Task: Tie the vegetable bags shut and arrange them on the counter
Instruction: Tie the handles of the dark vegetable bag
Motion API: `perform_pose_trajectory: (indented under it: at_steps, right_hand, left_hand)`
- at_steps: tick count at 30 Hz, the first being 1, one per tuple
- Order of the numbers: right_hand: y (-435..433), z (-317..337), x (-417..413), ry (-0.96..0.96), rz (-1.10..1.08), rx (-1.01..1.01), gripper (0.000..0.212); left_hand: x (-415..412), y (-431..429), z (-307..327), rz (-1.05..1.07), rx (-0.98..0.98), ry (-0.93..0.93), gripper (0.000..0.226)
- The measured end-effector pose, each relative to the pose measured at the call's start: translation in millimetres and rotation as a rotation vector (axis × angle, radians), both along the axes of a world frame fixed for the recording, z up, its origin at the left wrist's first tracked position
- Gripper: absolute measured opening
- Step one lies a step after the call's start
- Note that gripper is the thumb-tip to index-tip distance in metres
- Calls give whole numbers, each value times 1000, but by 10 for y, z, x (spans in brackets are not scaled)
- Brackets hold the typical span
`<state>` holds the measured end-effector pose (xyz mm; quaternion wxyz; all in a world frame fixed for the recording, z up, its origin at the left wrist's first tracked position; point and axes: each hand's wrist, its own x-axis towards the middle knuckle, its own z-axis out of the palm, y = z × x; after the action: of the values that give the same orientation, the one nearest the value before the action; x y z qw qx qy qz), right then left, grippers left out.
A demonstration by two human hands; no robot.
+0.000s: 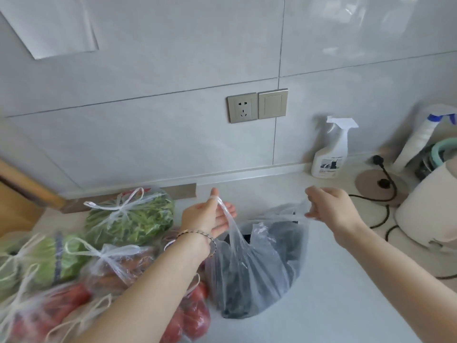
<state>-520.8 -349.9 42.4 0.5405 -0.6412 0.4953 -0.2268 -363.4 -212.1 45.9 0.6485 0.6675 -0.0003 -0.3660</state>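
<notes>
While my left hand (210,219) has one thin handle (228,219) looped over the thumb and draped across a mostly open palm, my right hand (329,206) pinches the other handle in closed fingers, with the two pulled apart above the open bag of dark vegetables (257,268). That bag sits on the counter (346,305) at about 6 o'clock from my hands.

I judge the loose left hold to be the weak point: the handle could slide off the thumb as I cross the two over. The film looks thin, so a hard tug may stretch or tear it, and the bag could slump and spill.

Already knotted bags lie from 7 to 9 o'clock: leafy greens (131,216), a pale cabbage-like bundle (47,258), and tomatoes (195,315) just beside the open bag. At 2 to 3 o'clock a spray bottle (330,152), a kettle base with its black cord (378,181) and a white appliance (430,206) could snag a swinging handle. Grey tiled wall, socket (242,107) at 12.
</notes>
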Motion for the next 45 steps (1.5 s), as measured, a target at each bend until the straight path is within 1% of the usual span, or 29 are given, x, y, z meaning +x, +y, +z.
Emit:
perform_pose_trajectory:
  at_steps: [2, 4, 5, 7, 9, 13, 17, 18, 20, 22, 23, 24, 26, 28, 29, 30, 32, 34, 36, 37, 39, 41, 43, 45]
  right_hand:
    - [51, 92, -52, -93, -115, 66, 20]
    - [116, 158, -104, -163, -181, 120, 27]
    - [167, 175, -119, -197, -195, 143, 28]
    - [292, 199, -128, -248, -196, 167, 26]
    - [372, 170, -123, -243, -168, 150, 24]
    - [380, 119, -107, -134, -67, 23, 31]
    - [303, -20, -142, -137, -124, -91, 30]
    - [278, -67, -161, -130, -162, -116, 25]
    - [239, -111, -177, -57, -277, -245, 7]
    - [203, -94, -168, 61, -371, -423, 21]
    - [199, -41, -145, 106, -378, -471, 29]
    - [179, 10, -118, 148, -339, -464, 31]
    - [107, 93, -66, 305, -159, -348, 31]
    - [47, 221, -47, 453, 31, -121, 33]
    - [30, 295, -61, 480, 110, -10, 32]
    - [20, 353, -92, 469, 181, 70, 31]
    - [37, 435, -163, 350, 313, 147, 31]
    - [103, 424, -187, 225, 419, 151, 33]
    - [219, 324, -148, 161, 471, 125, 30]
    - [266, 252, -124, 114, 459, 148, 24]
    - [315, 105, -89, 37, 442, 205, 15]
    - [327, 14, -65, 29, 509, 245, 13]
    - [313, -36, -49, 34, 573, 250, 14]
    - [264, -73, -52, -3, 553, 275, 24]
  left_hand:
    - [-20, -35, 86, -60, 28, -11, 31]
    - [4, -65, 122, -127, 113, -76, 31]
    - [31, -78, 128, -149, 138, -100, 32]
    - [78, -100, 133, -155, 120, -89, 36]
    - [94, -139, 133, -178, 83, -61, 38]
    - [58, -179, 104, -271, 74, -97, 40]
    - [109, -163, 67, -305, 55, -78, 40]
    - [121, -152, 57, -307, 53, -74, 40]
    - [137, -112, 32, -316, 47, -61, 39]
    - [140, -79, 20, -327, 37, -44, 39]
    - [145, -67, 15, -330, 33, -39, 39]
    - [147, -58, 11, -330, 30, -38, 39]
    - [147, -47, 5, -329, 26, -38, 38]
    - [137, -35, 4, -338, 26, -39, 38]
    - [132, -29, -1, -345, 31, -42, 37]
    - [124, -22, 2, -354, 37, -47, 36]
    - [109, -8, 3, -370, 38, -60, 33]
    - [87, 16, 23, -426, 13, -92, 24]
    - [48, 39, 39, -570, -25, -182, 8]
    - [27, 40, 33, -663, -29, -247, 17]
    - [-15, -4, -16, -839, -10, -369, 47]
    - [-94, -83, -62, -972, 7, -467, 67]
    - [-187, -183, -105, -1050, 7, -524, 70]
    - [-265, -271, -125, -1101, 11, -603, 63]
